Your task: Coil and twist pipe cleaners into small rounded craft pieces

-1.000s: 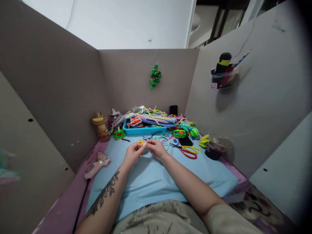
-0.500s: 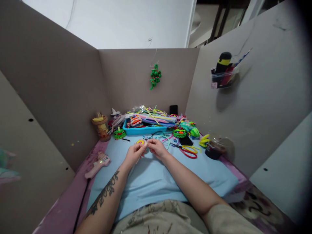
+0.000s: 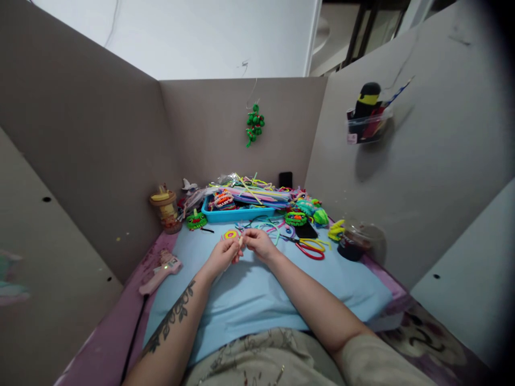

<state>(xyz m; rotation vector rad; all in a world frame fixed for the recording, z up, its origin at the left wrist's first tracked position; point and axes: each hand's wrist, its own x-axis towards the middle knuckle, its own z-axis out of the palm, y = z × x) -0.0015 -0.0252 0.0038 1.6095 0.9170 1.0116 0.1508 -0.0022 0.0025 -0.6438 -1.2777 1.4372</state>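
Observation:
Above the blue cloth (image 3: 257,289), my left hand (image 3: 226,253) is closed in a pinch on a thin pale strip (image 3: 240,241) that looks like a pipe cleaner. My right hand (image 3: 259,244) pinches the same strip from the other side, fingertips almost touching the left ones. Just beyond the left fingers shows a flat round coil (image 3: 230,235) in pink and yellow; whether it is joined to the strip I cannot tell. Red-and-yellow-handled scissors (image 3: 311,249) lie to the right of my right hand.
A blue tray (image 3: 241,215) heaped with pipe cleaners (image 3: 257,195) stands at the back. Green fuzzy figures (image 3: 196,220) sit beside it. A pink glue gun (image 3: 161,273) lies left, near a lidded cup (image 3: 166,212). At right are a phone (image 3: 306,230) and a dark jar (image 3: 354,245).
My left hand has turned slightly, and more of the pink and yellow coil shows beyond its fingers. Both hands stay close together, still pinching. The view has shifted a little.

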